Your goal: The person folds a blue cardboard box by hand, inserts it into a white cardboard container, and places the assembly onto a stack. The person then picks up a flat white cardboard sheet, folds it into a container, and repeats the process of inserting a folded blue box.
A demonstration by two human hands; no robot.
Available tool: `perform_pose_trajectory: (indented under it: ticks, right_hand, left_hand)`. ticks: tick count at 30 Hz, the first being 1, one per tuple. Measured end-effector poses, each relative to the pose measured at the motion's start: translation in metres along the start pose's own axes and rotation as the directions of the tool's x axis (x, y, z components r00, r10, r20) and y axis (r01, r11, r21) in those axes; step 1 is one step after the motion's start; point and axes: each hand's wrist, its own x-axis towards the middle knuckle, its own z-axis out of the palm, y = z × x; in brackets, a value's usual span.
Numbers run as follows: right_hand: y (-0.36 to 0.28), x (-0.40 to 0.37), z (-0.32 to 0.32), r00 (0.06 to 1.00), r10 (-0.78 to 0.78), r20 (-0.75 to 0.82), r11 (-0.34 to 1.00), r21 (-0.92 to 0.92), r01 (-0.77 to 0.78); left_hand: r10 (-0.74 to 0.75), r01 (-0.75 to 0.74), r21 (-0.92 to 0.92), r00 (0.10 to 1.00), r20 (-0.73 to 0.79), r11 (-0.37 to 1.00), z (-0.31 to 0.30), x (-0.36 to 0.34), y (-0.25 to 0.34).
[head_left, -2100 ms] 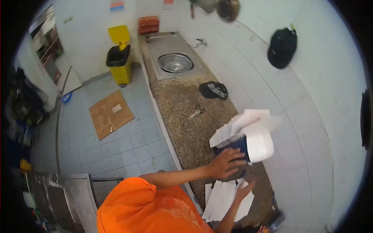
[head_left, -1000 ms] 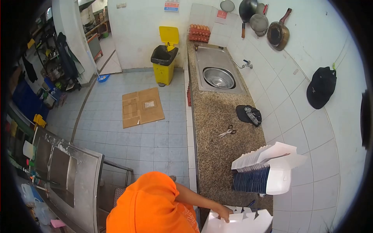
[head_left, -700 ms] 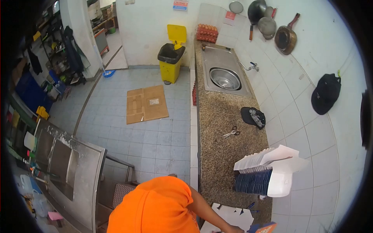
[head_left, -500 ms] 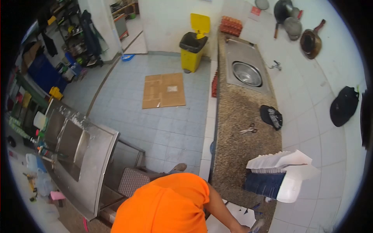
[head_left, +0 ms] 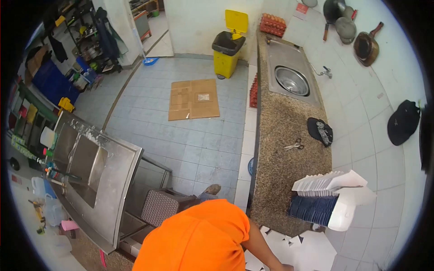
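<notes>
Head view, far left: pale plastic jugs (head_left: 55,216) stand by a pink cup (head_left: 69,225), and I can't tell what either holds. Further across, the yellow bin (head_left: 224,64) stands with its lid up, a black liner draped over its rim. Trays (head_left: 272,26) at the bench's (head_left: 281,174) far end carry brown eggs, and nearer, a round steel basin (head_left: 292,81) sits in the sink (head_left: 285,53). Down at the bottom edge, the left hand (head_left: 286,267) reaches to the white card sheets (head_left: 316,250), which lie flat and notched on the near bench. The frame cuts off its fingers, so I can't tell whether they grip or lie open; the right hand is out of sight. Handling card like this well, I'd say, takes a flat palm, light pressure near the notches and creases pressed evenly, as slots tear and corners bend easily. Rightmost on the bench, white and dark blue cartons (head_left: 316,209) nest tightly in a row, flaps fanned; a careless elbow could topple them.
</notes>
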Motion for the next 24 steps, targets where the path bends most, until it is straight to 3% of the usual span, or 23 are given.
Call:
perform_pose_trajectory:
  ticks: [5,6,8,9,10,12,13,18,22,24]
  right_hand:
    - [-0.002,-0.014,0.044,0.948,0.123,0.293,0.962,0.198,-0.186]
    - [0.001,-0.018,0.05,0.925,0.141,0.354,0.947,0.223,-0.23]
    - [0.005,-0.029,0.061,0.866,0.169,0.47,0.905,0.274,-0.325]
    - [0.008,-0.034,0.065,0.832,0.176,0.527,0.88,0.295,-0.373]
    - [0.012,-0.04,0.069,0.794,0.177,0.581,0.852,0.314,-0.419]
    - [0.017,-0.049,0.076,0.716,0.164,0.678,0.786,0.349,-0.51]
    - [0.02,-0.051,0.08,0.68,0.154,0.717,0.748,0.365,-0.554]
    - [0.033,-0.07,0.092,0.478,0.055,0.877,0.515,0.385,-0.766]
    - [0.035,-0.079,0.096,0.351,-0.094,0.932,0.286,0.363,-0.887]
    - [0.031,-0.082,0.098,0.303,-0.193,0.933,0.171,0.336,-0.926]
  left_hand:
    - [0.411,-0.41,0.027,0.91,-0.065,0.912,0.004,-0.002,-0.004]
    - [0.417,-0.417,0.012,0.908,-0.044,0.909,0.007,-0.01,0.005]
    - [0.381,-0.402,-0.103,0.907,-0.179,0.91,0.005,-0.041,0.039]
    - [0.206,-0.226,-0.014,0.91,-0.359,0.974,0.013,-0.052,0.061]
    - [0.207,-0.228,-0.023,0.917,-0.34,0.973,0.007,-0.058,0.077]
    - [-0.052,0.048,-0.147,0.998,-0.022,0.988,-0.027,-0.064,0.101]
    - [0.042,-0.041,-0.026,0.999,0.027,0.999,-0.05,-0.068,0.105]
    - [0.047,-0.077,0.08,0.944,0.328,0.994,-0.134,-0.084,0.128]
    - [-0.12,0.036,0.231,0.925,0.361,0.972,-0.21,-0.114,0.127]
    - [-0.019,-0.024,0.168,0.968,0.25,0.986,-0.219,-0.135,0.089]
